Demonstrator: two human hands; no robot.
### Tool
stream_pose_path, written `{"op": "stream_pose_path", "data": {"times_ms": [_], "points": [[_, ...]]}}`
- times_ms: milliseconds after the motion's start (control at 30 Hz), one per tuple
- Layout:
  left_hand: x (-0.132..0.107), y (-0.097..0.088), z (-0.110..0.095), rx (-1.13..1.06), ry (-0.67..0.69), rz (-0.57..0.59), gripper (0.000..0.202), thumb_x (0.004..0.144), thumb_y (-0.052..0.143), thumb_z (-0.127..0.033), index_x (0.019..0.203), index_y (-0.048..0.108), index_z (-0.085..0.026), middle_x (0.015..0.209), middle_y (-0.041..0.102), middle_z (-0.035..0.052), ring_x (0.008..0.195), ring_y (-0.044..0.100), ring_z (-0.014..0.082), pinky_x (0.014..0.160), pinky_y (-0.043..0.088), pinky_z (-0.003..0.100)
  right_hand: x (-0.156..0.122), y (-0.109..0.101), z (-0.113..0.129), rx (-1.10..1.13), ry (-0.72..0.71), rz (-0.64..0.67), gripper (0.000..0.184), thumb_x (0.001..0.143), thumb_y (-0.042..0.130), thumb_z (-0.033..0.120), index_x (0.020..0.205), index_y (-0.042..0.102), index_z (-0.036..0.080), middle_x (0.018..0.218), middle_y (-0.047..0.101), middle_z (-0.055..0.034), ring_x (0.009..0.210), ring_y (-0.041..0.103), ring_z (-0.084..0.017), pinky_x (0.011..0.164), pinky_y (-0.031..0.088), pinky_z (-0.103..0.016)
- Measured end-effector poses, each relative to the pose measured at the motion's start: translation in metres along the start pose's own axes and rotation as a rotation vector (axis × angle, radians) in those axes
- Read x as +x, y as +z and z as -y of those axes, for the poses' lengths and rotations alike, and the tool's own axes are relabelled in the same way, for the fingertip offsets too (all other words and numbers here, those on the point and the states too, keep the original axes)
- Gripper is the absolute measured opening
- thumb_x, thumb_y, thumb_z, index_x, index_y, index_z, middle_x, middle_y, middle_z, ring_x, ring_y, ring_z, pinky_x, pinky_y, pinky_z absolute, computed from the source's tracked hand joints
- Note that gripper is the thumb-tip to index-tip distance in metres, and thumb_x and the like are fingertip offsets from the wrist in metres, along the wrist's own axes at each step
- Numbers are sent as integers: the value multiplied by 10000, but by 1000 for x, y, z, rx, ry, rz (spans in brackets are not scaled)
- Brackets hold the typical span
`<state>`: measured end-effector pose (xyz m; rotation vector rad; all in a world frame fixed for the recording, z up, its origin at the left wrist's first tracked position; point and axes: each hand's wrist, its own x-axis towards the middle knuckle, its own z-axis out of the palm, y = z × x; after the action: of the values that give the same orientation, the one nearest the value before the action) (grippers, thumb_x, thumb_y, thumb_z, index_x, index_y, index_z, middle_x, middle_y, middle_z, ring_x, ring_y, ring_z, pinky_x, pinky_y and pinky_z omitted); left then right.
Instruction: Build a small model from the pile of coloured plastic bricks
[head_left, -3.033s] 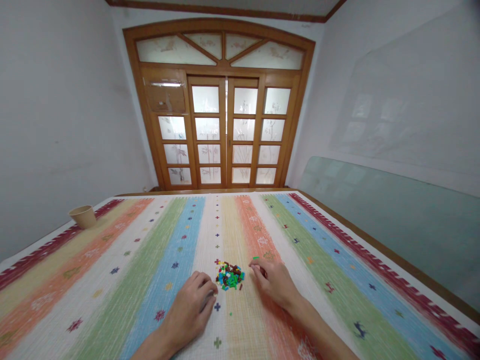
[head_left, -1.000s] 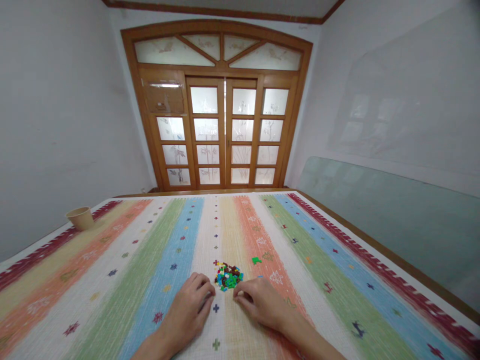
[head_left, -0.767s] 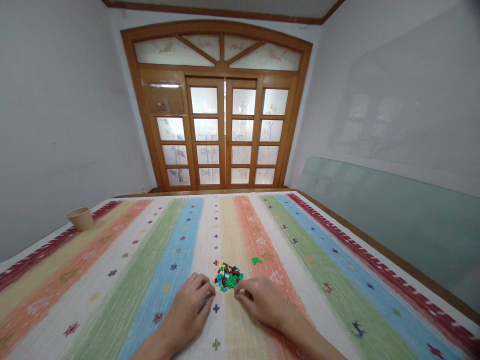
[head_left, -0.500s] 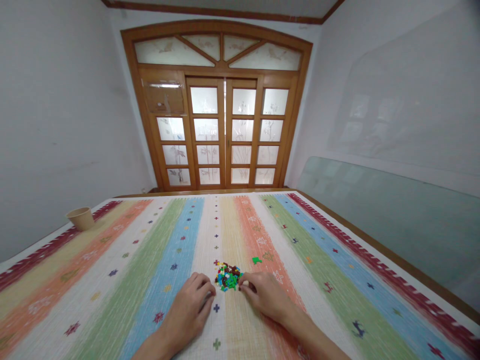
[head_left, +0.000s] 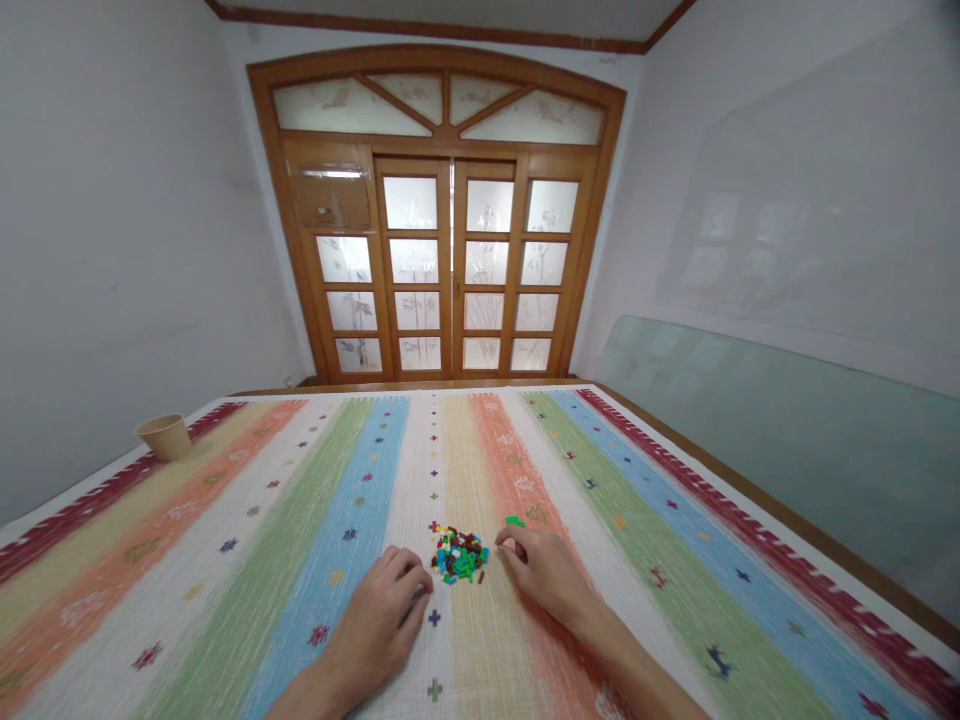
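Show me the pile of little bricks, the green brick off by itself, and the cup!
Pile of little bricks (head_left: 459, 556): head view, middle of the pile.
Green brick (head_left: 514, 521): head view, its top.
Beige cup (head_left: 163, 437): head view, its side.

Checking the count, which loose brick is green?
The bright green brick on the orange stripe, just beyond the right hand. It lies well clear of the pile; the dark red brick sits beside the pile.

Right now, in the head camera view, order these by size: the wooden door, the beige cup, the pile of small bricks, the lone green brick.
1. The wooden door
2. The beige cup and the pile of small bricks look about alike; the cup stands farther off, so I won't rank them.
3. The lone green brick
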<state>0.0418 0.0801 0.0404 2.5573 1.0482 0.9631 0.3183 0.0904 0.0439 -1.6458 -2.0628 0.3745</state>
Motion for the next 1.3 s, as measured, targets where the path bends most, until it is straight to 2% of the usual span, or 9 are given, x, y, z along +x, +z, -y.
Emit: {"op": "stream_pose_path", "data": {"times_ms": [267, 633, 933, 1300], "points": [[0, -1, 0, 18, -11, 38, 178, 971, 505, -125, 900, 633, -226, 974, 685, 77, 923, 655, 241, 808, 561, 372, 2, -1, -4, -17, 31, -21, 241, 937, 532, 200, 967, 771, 210, 784, 751, -40, 743, 672, -190, 693, 400, -262], [-2, 0, 2, 16, 1, 20, 174, 968, 516, -110, 905, 629, -226, 970, 680, 65, 916, 655, 239, 807, 546, 366, 5, 0, -11, -78, 97, -27, 230, 948, 544, 199, 983, 771, 213, 774, 764, -36, 734, 696, -188, 669, 381, -262], [-3, 2, 3, 30, -9, 57, 168, 988, 506, -118, 912, 617, -219, 994, 673, 72, 939, 643, 247, 826, 537, 381, 7, -4, -11, -112, 182, -38, 252, 978, 546, 212, 1060, 784, 229, 891, 802, -50, 883, 747, -208, 735, 426, -259], [-2, 3, 3, 19, 3, 19, 164, 963, 553, -91, 914, 623, -231, 981, 677, 49, 916, 648, 233, 816, 529, 350, 7, -8, -12, -141, 235, -17, 257, 974, 541, 195, 1051, 785, 227, 930, 809, -50, 890, 741, -209, 731, 427, -263]]}}
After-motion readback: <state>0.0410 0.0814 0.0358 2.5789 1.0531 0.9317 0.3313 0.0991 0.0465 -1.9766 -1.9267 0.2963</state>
